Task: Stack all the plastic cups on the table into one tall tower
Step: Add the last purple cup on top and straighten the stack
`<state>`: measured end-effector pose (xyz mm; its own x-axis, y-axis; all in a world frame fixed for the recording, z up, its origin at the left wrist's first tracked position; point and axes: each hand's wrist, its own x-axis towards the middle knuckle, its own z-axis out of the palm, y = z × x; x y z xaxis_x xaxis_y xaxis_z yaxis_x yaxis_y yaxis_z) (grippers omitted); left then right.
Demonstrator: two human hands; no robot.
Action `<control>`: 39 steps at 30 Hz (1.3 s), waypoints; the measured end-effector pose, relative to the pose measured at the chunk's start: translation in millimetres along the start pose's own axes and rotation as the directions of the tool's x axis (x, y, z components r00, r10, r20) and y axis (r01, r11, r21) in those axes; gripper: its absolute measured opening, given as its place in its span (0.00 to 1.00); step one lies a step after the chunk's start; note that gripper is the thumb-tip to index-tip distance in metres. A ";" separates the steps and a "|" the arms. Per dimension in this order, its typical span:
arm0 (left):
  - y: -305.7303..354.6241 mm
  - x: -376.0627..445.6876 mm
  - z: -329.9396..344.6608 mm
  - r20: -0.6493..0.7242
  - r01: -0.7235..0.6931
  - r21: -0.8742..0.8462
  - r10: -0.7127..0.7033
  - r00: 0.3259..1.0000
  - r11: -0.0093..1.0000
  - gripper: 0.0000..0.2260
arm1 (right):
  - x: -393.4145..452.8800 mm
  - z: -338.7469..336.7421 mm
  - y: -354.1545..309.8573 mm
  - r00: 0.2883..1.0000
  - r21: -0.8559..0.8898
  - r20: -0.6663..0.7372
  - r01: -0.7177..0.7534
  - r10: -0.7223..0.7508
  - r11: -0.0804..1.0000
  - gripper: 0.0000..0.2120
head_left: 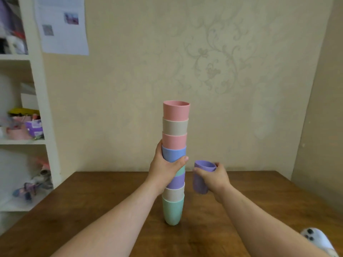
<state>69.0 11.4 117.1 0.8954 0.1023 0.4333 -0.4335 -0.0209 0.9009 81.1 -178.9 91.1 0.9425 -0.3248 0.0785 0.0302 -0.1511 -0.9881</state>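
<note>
The tower of cups point(174, 164) is stood on the bench point(92, 210) and gripped mid-height by the left hand point(163, 169). Just right of the tower, a purple cup point(201, 177) is clasped by the right hand point(213, 179). No writing on the cups can be read.

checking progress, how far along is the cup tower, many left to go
Mostly done: the tower already nests eight cups, pink on top, green at the base, standing on the table. In hand: the left hand grips its middle while the right hand holds a purple cup beside it. Left: seating that cup on top; no other loose cups show.
</note>
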 end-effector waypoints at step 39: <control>-89.3 -73.1 -28.8 0.152 0.307 0.412 -0.397 0.905 0.858 0.39 | -52.4 59.8 52.9 0.905 -0.121 0.410 0.177 -0.113 0.977 0.41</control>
<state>39.3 34.4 4.3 0.9980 -0.0507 0.0383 -0.0553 -0.3958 0.9167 53.2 -114.0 26.8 0.9861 0.1061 0.1283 0.1558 -0.3179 -0.9352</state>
